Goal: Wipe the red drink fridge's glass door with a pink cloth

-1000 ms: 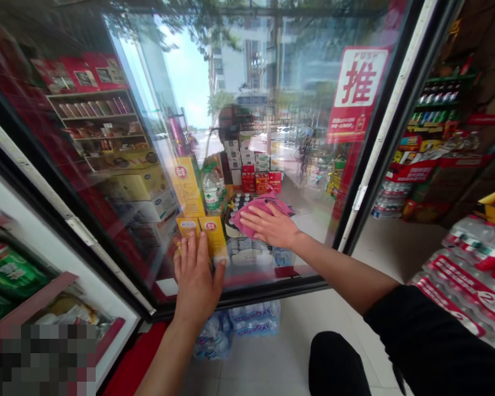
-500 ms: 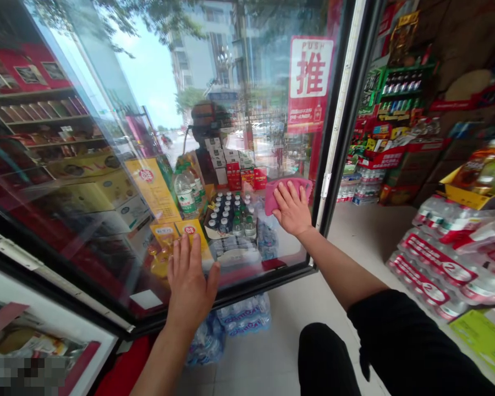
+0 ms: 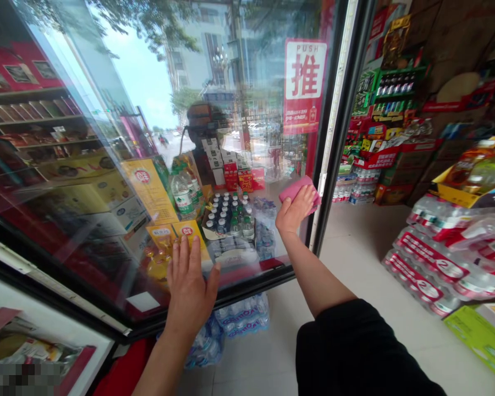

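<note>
A glass door (image 3: 119, 181) in a black frame stands open in front of me, full of reflections. My left hand (image 3: 190, 286) lies flat on the lower glass, fingers spread, holding nothing. My right hand (image 3: 293, 210) presses a pink cloth (image 3: 299, 191) against the glass close to the door's right edge, beside the black frame (image 3: 334, 132). A red and white "PUSH" sign (image 3: 304, 85) is stuck on the glass above the cloth.
Shrink-wrapped packs of water bottles (image 3: 445, 258) are stacked at the right. More bottle packs (image 3: 231, 324) lie on the tiled floor under the door. Stocked shelves (image 3: 391, 110) stand at the back right. A shelf with packaged goods (image 3: 28, 346) is at lower left.
My right hand has slid the pink cloth to the right across the glass, reaching the door's right edge. My left hand has stayed flat on the lower glass.
</note>
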`<state>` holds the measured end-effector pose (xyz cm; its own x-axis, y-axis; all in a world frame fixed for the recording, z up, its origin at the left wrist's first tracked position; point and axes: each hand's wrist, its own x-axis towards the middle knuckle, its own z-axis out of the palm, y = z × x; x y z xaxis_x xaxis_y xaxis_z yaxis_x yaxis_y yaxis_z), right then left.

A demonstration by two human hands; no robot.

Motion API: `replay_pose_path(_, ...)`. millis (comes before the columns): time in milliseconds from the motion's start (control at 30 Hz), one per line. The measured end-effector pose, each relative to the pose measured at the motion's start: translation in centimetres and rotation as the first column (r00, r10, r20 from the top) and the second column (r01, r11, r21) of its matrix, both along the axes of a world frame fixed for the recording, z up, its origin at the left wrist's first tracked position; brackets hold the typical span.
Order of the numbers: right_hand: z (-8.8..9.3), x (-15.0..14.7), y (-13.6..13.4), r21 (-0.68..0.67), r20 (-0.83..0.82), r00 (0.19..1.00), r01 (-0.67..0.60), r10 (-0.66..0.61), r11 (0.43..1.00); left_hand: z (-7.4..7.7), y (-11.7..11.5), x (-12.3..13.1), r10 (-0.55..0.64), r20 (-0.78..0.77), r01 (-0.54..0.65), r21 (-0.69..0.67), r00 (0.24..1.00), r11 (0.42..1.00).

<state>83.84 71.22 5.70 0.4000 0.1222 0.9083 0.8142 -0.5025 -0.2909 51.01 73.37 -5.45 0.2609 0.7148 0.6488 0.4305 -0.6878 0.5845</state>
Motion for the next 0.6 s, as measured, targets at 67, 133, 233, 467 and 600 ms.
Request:
replay_pose_path(67, -0.1, -1.4, 0.9, 0.100, -0.109, 0.994, 0.028, -0.017, 0.995, -0.1, 0.2, -0.4, 0.008, 0.013, -0.009, 0.007, 1.000, 1.000)
replay_pose_path(133, -0.1, -2.9, 1.7, 0.156, -0.196, 0.980, 0.061, -0.030, 0.986, -0.3, 0.4, -0.7, 0.015, 0.018, -0.015, 0.010, 1.000, 1.000)
replay_pose_path(233, -0.6, -5.6, 2.6, 0.132, -0.197, 0.980, 0.037, -0.010, 0.991, -0.5, 0.7, -0.9, 0.006, 0.020, -0.006, 0.024, 1.000, 1.000)
replay_pose_path(467, -2.9, -9.5, 2.5, -0.582, 0.203, 0.907, -0.192, 0.370, 0.790, 1.0, 0.2, -0.2, -0.004, 0.051, 0.002, 0.052, 0.999, 0.999)
replay_pose_path(600, -1.3, -6.6, 0.4, -0.672, 0.284, 0.857, -0.141, 0.429, 0.727, 1.7, 0.2, -0.3, 0.007, 0.040, -0.009, 0.048, 0.999, 0.999)
